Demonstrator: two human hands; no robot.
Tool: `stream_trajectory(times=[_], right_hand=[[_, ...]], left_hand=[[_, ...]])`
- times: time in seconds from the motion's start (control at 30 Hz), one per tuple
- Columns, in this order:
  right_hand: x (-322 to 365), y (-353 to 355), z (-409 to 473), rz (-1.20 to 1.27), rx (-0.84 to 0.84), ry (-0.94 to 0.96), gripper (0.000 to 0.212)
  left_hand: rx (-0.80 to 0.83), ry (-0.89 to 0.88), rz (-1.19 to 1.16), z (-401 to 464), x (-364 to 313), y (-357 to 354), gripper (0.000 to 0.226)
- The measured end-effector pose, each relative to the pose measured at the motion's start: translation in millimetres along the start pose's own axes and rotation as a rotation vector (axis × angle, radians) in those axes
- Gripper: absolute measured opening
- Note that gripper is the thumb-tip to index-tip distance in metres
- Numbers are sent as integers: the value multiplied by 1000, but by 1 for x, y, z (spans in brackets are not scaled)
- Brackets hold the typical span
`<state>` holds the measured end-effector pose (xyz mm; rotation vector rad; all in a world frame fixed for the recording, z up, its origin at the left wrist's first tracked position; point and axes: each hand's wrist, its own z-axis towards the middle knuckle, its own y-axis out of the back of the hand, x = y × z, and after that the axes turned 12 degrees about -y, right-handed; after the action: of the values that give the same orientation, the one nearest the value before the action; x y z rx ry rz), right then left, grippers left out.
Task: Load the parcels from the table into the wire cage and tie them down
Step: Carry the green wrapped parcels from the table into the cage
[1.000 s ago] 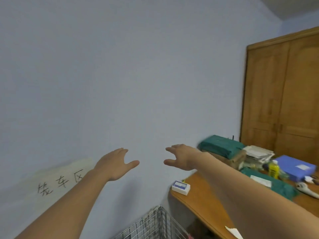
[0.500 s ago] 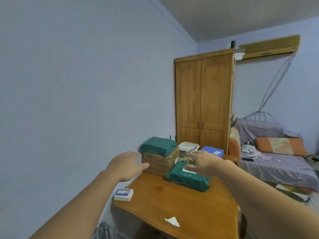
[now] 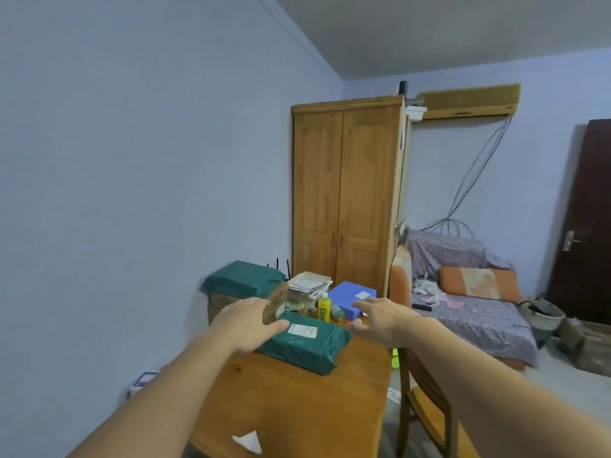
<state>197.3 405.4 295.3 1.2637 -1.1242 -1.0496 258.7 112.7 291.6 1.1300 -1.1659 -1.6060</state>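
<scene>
Both-sided, left hand and right hand flank green parcel, spread.

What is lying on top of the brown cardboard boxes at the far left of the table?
A dark green plastic-wrapped parcel lies on top of the stacked brown cardboard boxes. The left hand covers part of the boxes' front, so their lower side cannot be seen.

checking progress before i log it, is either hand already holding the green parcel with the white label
No, both the left hand and right hand are open on either side of the green parcel, fingers not curled round it.
</scene>
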Motion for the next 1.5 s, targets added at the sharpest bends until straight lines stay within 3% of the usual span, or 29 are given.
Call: stream_trajectory(times=[0.33,0.7,1.0,1.27,1.5], right_hand=[[-19,-36,78,0,51,49,78],[-36,-59,188,52,74,-29,70],[-58,-121,270,-14,253,-96,75],[-84,-176,404,-24,311,-39,70],[-92,-264,497,124,445,-66,66]], left_hand=[[144,12,-9,68,26,-46,87],[214,-75,17,211,82,-86,86],[339,-100,6,297,126,-163,85],[371,34,-71,373,162,-239,76],[395,355,-189,430,213,-314,81]])
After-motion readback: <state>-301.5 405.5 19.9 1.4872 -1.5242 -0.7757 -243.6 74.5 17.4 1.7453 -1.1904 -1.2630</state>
